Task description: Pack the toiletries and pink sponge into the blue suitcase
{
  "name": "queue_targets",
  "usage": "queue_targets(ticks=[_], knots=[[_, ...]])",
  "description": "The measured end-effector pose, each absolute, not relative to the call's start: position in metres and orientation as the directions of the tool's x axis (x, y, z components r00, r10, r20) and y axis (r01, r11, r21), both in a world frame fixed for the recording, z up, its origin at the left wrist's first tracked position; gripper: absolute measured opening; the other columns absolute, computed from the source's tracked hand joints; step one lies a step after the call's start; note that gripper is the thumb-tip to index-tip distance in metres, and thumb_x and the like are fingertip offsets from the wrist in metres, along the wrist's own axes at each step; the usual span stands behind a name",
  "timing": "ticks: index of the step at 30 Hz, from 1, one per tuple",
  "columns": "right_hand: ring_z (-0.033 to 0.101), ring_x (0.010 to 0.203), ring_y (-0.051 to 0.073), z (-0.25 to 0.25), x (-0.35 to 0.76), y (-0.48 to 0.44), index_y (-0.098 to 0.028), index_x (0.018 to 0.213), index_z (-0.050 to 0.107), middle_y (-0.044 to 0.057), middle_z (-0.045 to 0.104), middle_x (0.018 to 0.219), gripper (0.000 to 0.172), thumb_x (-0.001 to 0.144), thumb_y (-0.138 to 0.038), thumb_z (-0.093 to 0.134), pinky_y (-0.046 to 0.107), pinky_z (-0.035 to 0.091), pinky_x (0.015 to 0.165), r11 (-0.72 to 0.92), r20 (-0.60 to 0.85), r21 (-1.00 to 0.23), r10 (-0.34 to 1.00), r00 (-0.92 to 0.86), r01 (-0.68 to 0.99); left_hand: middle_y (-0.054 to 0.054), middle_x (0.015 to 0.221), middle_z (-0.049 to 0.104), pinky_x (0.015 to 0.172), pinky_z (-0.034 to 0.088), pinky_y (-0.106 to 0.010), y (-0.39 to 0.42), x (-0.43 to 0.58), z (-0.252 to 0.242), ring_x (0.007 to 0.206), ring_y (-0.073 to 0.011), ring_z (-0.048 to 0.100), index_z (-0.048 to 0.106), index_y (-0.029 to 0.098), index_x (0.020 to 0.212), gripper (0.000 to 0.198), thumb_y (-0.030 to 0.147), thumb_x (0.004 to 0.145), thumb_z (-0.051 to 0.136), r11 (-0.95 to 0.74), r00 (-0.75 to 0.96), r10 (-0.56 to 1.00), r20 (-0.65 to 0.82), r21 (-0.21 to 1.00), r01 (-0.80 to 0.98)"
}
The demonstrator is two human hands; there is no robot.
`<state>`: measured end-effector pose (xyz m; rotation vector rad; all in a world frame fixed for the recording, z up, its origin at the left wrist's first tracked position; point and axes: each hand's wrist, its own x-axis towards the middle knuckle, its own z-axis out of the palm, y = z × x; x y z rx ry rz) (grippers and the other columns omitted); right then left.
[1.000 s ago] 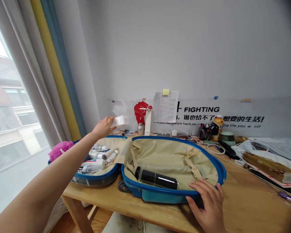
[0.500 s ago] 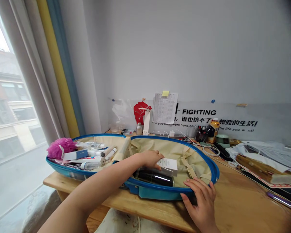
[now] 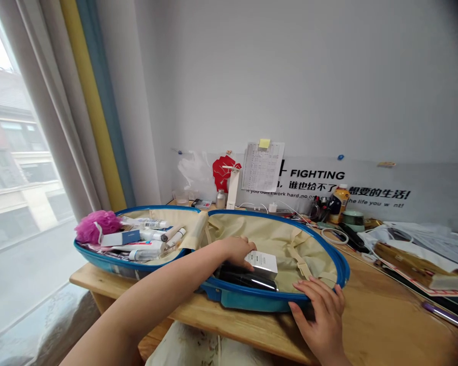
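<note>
An open blue suitcase [image 3: 338, 256] with cream lining lies spread in two halves. Inside its right half, my left hand [image 3: 237, 252] grips the left end of a small white box [image 3: 265, 263] between thumb and fingers. Just in front of the box is a glossy black object [image 3: 248, 279], partly hidden by my forearm and the rim; its kind I cannot make out. My right hand [image 3: 320, 307] rests on the near right rim with fingers spread, holding nothing. Cream straps [image 3: 302, 259] lie at the right of the lining.
The left half holds a pink bath puff [image 3: 98, 227], a blue-and-white box [image 3: 120, 238] and several tubes and bottles. On the wooden desk [image 3: 381, 315], papers, a brown pouch [image 3: 404, 262], cables and a purple pen [image 3: 446, 316] lie to the right.
The white box has come down slightly and now sits lower beside the black object, still in my left hand. My right hand stays on the rim. The view has shifted a little.
</note>
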<state>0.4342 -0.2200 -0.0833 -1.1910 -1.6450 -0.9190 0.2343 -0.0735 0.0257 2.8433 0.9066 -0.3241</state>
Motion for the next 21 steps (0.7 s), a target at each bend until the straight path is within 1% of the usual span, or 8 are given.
queue_targets(ticks=[4, 6, 8, 10, 12, 13, 16, 21], knots=[[0.06, 0.097, 0.022, -0.082, 0.433, -0.22, -0.024, 0.099, 0.059, 0.003, 0.067, 0.089, 0.022, 0.089, -0.041, 0.05, 0.045, 0.026, 0.106, 0.286, 0.941, 0.079, 0.294, -0.165, 0.955, -0.012, 0.136, 0.053, 0.104, 0.039, -0.04, -0.076, 0.236, 0.026, 0.126, -0.0294, 0.049, 0.046, 0.024, 0.136, 0.068, 0.057, 0.079, 0.06, -0.822, 0.805, 0.514, -0.296, 0.097, 0.561], [0.059, 0.097, 0.022, -0.081, 0.432, -0.219, -0.023, 0.099, 0.059, 0.004, 0.066, 0.089, 0.022, 0.09, -0.041, 0.05, 0.045, 0.026, 0.106, 0.289, 0.942, 0.088, 0.286, -0.173, 0.953, -0.011, 0.138, 0.052, 0.104, 0.039, -0.039, -0.076, 0.235, 0.029, 0.126, -0.0289, 0.049, 0.045, 0.025, 0.138, 0.07, 0.059, 0.079, 0.059, -0.822, 0.804, 0.499, -0.323, 0.115, 0.557], [0.059, 0.097, 0.022, -0.08, 0.431, -0.219, -0.023, 0.099, 0.059, 0.004, 0.066, 0.089, 0.022, 0.09, -0.041, 0.049, 0.045, 0.026, 0.106, 0.286, 0.943, 0.092, 0.283, -0.176, 0.954, -0.01, 0.141, 0.05, 0.104, 0.04, -0.039, -0.076, 0.232, 0.031, 0.127, -0.0292, 0.049, 0.039, 0.026, 0.142, 0.082, 0.06, 0.072, 0.065, -0.82, 0.797, 0.479, -0.367, 0.138, 0.556], [0.059, 0.097, 0.022, -0.079, 0.43, -0.22, -0.023, 0.099, 0.059, 0.004, 0.066, 0.089, 0.022, 0.09, -0.041, 0.049, 0.045, 0.026, 0.105, 0.282, 0.943, 0.094, 0.283, -0.177, 0.955, -0.011, 0.148, 0.042, 0.105, 0.039, -0.041, -0.075, 0.229, 0.033, 0.131, -0.0321, 0.044, 0.027, 0.028, 0.148, 0.105, 0.058, 0.061, 0.076, -0.809, 0.769, 0.473, -0.43, 0.135, 0.573], [0.059, 0.097, 0.023, -0.078, 0.43, -0.22, -0.023, 0.099, 0.058, 0.004, 0.066, 0.089, 0.023, 0.091, -0.041, 0.047, 0.045, 0.026, 0.106, 0.279, 0.941, 0.104, 0.283, -0.186, 0.955, -0.014, 0.153, 0.034, 0.108, 0.036, -0.047, -0.075, 0.227, 0.032, 0.135, -0.0368, 0.038, 0.015, 0.029, 0.152, 0.126, 0.054, 0.049, 0.084, -0.788, 0.715, 0.506, -0.482, 0.08, 0.611], [0.058, 0.097, 0.023, -0.078, 0.43, -0.221, -0.023, 0.099, 0.058, 0.004, 0.066, 0.088, 0.023, 0.092, -0.041, 0.047, 0.045, 0.026, 0.106, 0.278, 0.941, 0.11, 0.281, -0.191, 0.954, -0.015, 0.153, 0.032, 0.108, 0.034, -0.05, -0.076, 0.227, 0.032, 0.136, -0.0385, 0.036, 0.012, 0.029, 0.152, 0.131, 0.052, 0.046, 0.085, -0.778, 0.693, 0.529, -0.49, 0.047, 0.627], [0.059, 0.097, 0.023, -0.078, 0.43, -0.221, -0.022, 0.099, 0.058, 0.004, 0.066, 0.088, 0.024, 0.092, -0.042, 0.046, 0.045, 0.026, 0.106, 0.275, 0.943, 0.111, 0.275, -0.189, 0.955, -0.017, 0.15, 0.037, 0.108, 0.034, -0.052, -0.079, 0.229, 0.028, 0.135, -0.0387, 0.038, 0.016, 0.027, 0.152, 0.13, 0.052, 0.044, 0.085, -0.776, 0.697, 0.562, -0.445, 0.008, 0.631], [0.06, 0.097, 0.022, -0.081, 0.432, -0.221, -0.024, 0.1, 0.06, 0.003, 0.067, 0.09, 0.023, 0.089, -0.042, 0.049, 0.045, 0.025, 0.107, 0.277, 0.942, 0.075, 0.296, -0.159, 0.958, -0.017, 0.146, 0.044, 0.107, 0.038, -0.045, -0.088, 0.237, 0.028, 0.13, -0.035, 0.046, 0.022, 0.023, 0.15, 0.12, 0.063, 0.051, 0.077, -0.769, 0.747, 0.55, -0.373, 0.124, 0.628]])
